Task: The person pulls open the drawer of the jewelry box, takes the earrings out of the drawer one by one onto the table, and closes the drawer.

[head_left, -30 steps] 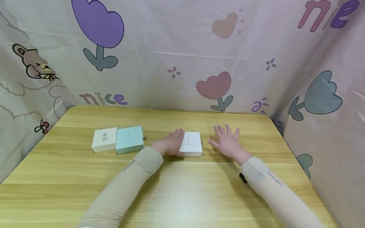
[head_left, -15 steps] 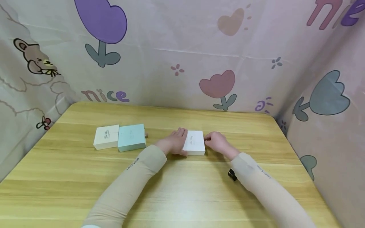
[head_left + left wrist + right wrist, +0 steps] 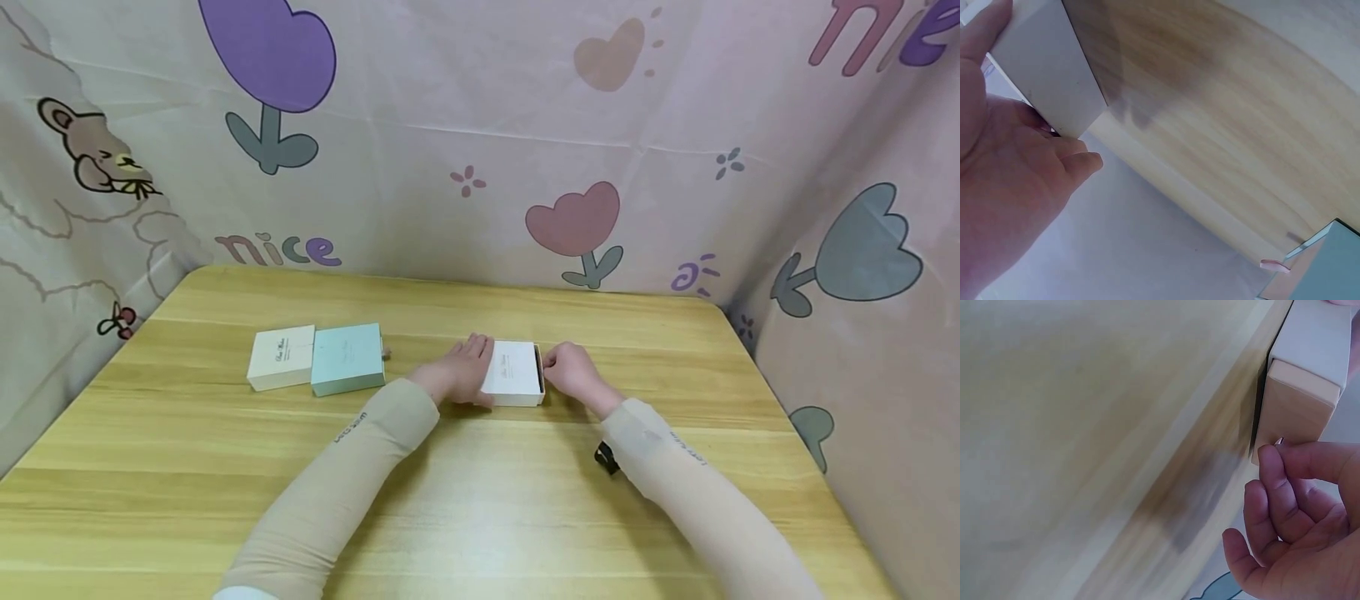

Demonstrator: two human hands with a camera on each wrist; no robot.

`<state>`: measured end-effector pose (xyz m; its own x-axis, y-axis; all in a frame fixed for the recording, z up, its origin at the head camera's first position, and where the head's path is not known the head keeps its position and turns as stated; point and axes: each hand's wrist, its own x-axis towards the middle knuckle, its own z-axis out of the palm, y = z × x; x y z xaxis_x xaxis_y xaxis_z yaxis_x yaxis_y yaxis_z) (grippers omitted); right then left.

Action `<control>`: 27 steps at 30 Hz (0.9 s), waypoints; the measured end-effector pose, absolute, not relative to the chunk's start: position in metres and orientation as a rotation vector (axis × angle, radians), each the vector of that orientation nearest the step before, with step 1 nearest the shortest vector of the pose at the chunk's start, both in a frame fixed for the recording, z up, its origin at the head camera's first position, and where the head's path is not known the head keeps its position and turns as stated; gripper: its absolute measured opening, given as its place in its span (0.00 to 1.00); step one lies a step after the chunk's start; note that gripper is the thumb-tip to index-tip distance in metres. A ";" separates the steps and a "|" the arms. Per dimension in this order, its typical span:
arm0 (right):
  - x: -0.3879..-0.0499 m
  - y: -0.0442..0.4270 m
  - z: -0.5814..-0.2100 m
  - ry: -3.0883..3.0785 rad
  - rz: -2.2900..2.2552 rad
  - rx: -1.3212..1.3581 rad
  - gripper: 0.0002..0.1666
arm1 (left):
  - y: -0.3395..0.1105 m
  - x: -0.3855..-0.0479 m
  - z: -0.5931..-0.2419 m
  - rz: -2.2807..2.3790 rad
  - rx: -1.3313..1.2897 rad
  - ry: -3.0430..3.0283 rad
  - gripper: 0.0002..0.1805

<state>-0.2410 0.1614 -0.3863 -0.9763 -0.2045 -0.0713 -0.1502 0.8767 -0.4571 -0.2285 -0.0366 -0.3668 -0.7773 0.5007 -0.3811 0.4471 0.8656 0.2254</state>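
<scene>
A white drawer-style gift box (image 3: 512, 371) lies flat on the table, right of centre. My left hand (image 3: 461, 372) holds it from its left end, thumb on the near side and fingers across the far part. In the left wrist view the hand (image 3: 1016, 156) lies against the box's white side (image 3: 1054, 69). My right hand (image 3: 576, 373) is at the other end. Its thumb and index finger pinch a small pull tab (image 3: 1279, 441) on the drawer's peach-coloured front (image 3: 1297, 403). The drawer sticks out slightly from the white sleeve; what lies inside is hidden.
To the left, a cream box (image 3: 281, 358) stands beside a light-blue box (image 3: 348, 360), which has a small tab on its right side. The wooden table (image 3: 480, 500) ends at a printed curtain (image 3: 420, 225) behind.
My right hand came in from spread fingers to pinch the tab. Over the last half second it moved slightly right, and the drawer slid a little out. The left hand stayed on the box.
</scene>
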 end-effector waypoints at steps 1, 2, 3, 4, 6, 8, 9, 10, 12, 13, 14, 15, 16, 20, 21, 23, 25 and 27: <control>-0.241 0.162 -0.386 2.931 -0.702 -0.276 0.11 | -0.037 -0.229 -0.367 0.168 0.698 2.603 0.54; -0.241 0.164 -0.385 2.934 -0.706 -0.278 0.12 | -0.037 -0.229 -0.366 0.173 0.699 2.603 0.54; -0.240 0.165 -0.385 2.940 -0.707 -0.285 0.12 | -0.037 -0.229 -0.366 0.177 0.698 2.604 0.54; -0.240 0.167 -0.385 2.940 -0.709 -0.286 0.12 | -0.037 -0.229 -0.366 0.176 0.698 2.603 0.54; -0.240 0.170 -0.385 2.940 -0.709 -0.281 0.12 | -0.038 -0.229 -0.367 0.168 0.701 2.602 0.54; -0.239 0.173 -0.386 2.946 -0.702 -0.283 0.12 | -0.038 -0.230 -0.367 0.167 0.702 2.601 0.55; -0.240 0.174 -0.387 2.947 -0.697 -0.281 0.12 | -0.037 -0.230 -0.367 0.166 0.701 2.601 0.54; -0.240 0.175 -0.387 2.942 -0.701 -0.274 0.12 | -0.037 -0.229 -0.367 0.164 0.701 2.600 0.55; -0.239 0.179 -0.387 2.944 -0.697 -0.271 0.12 | -0.037 -0.229 -0.367 0.160 0.701 2.598 0.55; -0.239 0.180 -0.387 2.946 -0.696 -0.273 0.12 | -0.038 -0.229 -0.367 0.164 0.702 2.600 0.54; -0.239 0.182 -0.387 2.948 -0.695 -0.270 0.12 | -0.038 -0.229 -0.367 0.162 0.701 2.598 0.54; -0.238 0.183 -0.387 2.950 -0.693 -0.263 0.11 | -0.038 -0.229 -0.367 0.159 0.702 2.596 0.54; -0.238 0.184 -0.386 2.951 -0.691 -0.258 0.11 | -0.038 -0.229 -0.367 0.157 0.702 2.593 0.54; -0.238 0.187 -0.385 2.947 -0.684 -0.235 0.09 | -0.038 -0.229 -0.367 0.166 0.703 2.594 0.55; -0.238 0.188 -0.385 2.943 -0.681 -0.230 0.09 | -0.038 -0.229 -0.367 0.170 0.704 2.596 0.55; -0.238 0.188 -0.385 2.929 -0.683 -0.216 0.09 | -0.038 -0.229 -0.367 0.174 0.705 2.597 0.55; -0.238 0.189 -0.385 2.921 -0.681 -0.200 0.09 | -0.038 -0.229 -0.366 0.169 0.705 2.593 0.55; -0.238 0.190 -0.385 2.925 -0.670 -0.193 0.09 | -0.038 -0.229 -0.366 0.175 0.707 2.593 0.55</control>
<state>-0.2378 0.1905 -0.3853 -0.9828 -0.1541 -0.1020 -0.0944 0.8931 -0.4399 -0.2291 -0.0380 -0.3660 -0.7701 0.5086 -0.3851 0.4524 0.8610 0.2326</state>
